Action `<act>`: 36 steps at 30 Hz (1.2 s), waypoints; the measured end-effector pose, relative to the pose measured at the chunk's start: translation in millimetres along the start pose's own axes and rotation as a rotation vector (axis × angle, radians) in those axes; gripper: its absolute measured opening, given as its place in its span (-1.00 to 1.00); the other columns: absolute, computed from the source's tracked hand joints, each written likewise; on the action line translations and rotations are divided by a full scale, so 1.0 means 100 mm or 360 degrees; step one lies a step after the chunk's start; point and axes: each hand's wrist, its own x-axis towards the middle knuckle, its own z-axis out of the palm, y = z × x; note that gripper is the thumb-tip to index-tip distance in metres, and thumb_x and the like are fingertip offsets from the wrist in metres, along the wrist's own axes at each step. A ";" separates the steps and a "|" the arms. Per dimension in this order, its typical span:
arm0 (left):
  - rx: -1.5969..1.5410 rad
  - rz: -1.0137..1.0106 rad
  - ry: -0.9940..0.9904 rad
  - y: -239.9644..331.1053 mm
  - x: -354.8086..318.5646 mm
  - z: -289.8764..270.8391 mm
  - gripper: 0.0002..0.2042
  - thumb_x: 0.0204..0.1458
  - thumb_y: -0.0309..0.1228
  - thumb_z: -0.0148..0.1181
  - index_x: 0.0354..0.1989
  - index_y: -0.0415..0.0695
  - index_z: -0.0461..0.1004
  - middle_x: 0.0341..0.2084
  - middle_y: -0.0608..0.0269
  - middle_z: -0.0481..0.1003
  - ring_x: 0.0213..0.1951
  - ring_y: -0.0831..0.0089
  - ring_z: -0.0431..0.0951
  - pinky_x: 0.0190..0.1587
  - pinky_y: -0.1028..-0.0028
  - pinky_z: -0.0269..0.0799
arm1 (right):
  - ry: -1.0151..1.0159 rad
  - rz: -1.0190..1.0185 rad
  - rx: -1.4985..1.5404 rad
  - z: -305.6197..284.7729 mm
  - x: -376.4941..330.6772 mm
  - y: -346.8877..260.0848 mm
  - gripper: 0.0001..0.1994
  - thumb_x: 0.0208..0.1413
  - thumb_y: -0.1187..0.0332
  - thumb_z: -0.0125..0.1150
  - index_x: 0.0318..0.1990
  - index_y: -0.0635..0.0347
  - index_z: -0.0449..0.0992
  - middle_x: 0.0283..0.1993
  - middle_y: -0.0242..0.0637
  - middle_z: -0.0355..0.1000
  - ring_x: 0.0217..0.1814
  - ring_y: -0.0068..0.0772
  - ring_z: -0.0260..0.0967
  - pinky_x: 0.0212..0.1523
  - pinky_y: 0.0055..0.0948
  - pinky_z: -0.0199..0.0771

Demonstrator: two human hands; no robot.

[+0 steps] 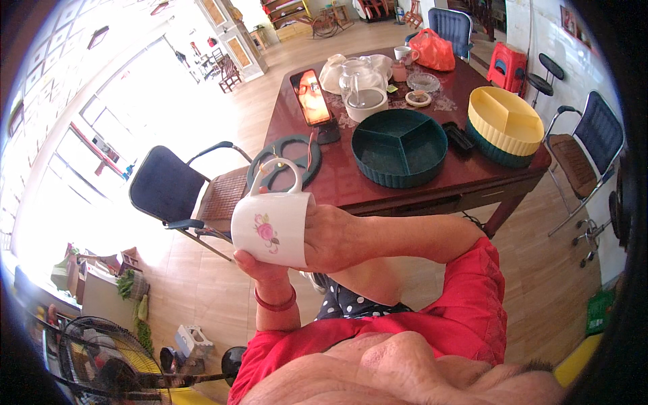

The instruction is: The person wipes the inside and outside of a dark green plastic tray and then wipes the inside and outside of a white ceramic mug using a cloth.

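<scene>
A white mug [270, 233] with a pink rose on its side is held tilted sideways in front of me, its looped handle pointing up. From below, my left hand [262, 267] grips it, the thumb showing at the lower edge and a red band round the wrist. My right hand [332, 237] is pressed against the mug's right end, knuckles at the rim. Its fingertips are hidden, so I cannot tell whether they reach inside. Just beyond the mug lies a dark green ring-shaped tray [312, 160] with round openings.
On the dark red table [337, 196] stand a phone [309, 98] on a stand, a green divided tray [398, 145], a yellow divided tray [506, 111], a glass jug [354, 74] and a red bag [432, 50]. Chairs [169, 182] flank the table; a fan [101, 358] stands lower left.
</scene>
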 end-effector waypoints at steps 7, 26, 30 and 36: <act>-0.0167 0.0012 -0.0326 -0.07 0.07 0.04 0.08 -0.25 0.44 -0.04 0.28 -0.24 -0.03 0.23 -0.09 0.09 0.20 0.07 0.20 0.22 0.12 0.14 | -0.0102 -0.0037 -0.0132 -0.08 -0.03 -0.05 -0.61 -0.12 0.37 0.17 -0.09 0.39 0.40 0.00 0.06 0.31 0.06 0.16 0.24 0.03 0.00 0.25; -0.0798 -0.1835 -0.0076 -1.32 0.62 -0.22 -0.61 0.11 0.01 -0.01 -0.11 -0.03 0.41 -0.23 0.03 0.51 -0.20 0.07 0.53 -0.13 0.06 0.46 | -0.0187 0.0408 -0.0133 -0.39 -0.55 -0.23 -0.75 -0.15 0.30 0.30 -0.27 0.17 0.53 -0.24 -0.20 0.46 -0.23 -0.13 0.41 -0.23 -0.20 0.43; -0.0593 -0.1896 0.0073 -1.37 0.56 0.01 -0.63 0.07 0.00 0.06 -0.13 0.00 0.39 -0.31 0.16 0.51 -0.29 0.19 0.54 -0.24 0.16 0.49 | -0.0303 0.0372 -0.0206 -0.48 -0.63 -0.26 -0.77 -0.16 0.31 0.30 -0.29 0.14 0.55 -0.24 -0.23 0.46 -0.22 -0.16 0.41 -0.24 -0.25 0.43; -0.0569 -0.1943 0.0006 -1.51 0.52 0.05 -0.57 0.00 0.04 0.14 -0.10 0.01 0.34 -0.22 0.17 0.42 -0.19 0.24 0.47 -0.17 0.17 0.46 | -0.0269 0.0420 -0.0252 -0.48 -0.74 -0.26 -0.73 -0.17 0.31 0.33 -0.25 0.15 0.52 -0.22 -0.24 0.45 -0.22 -0.16 0.41 -0.24 -0.25 0.44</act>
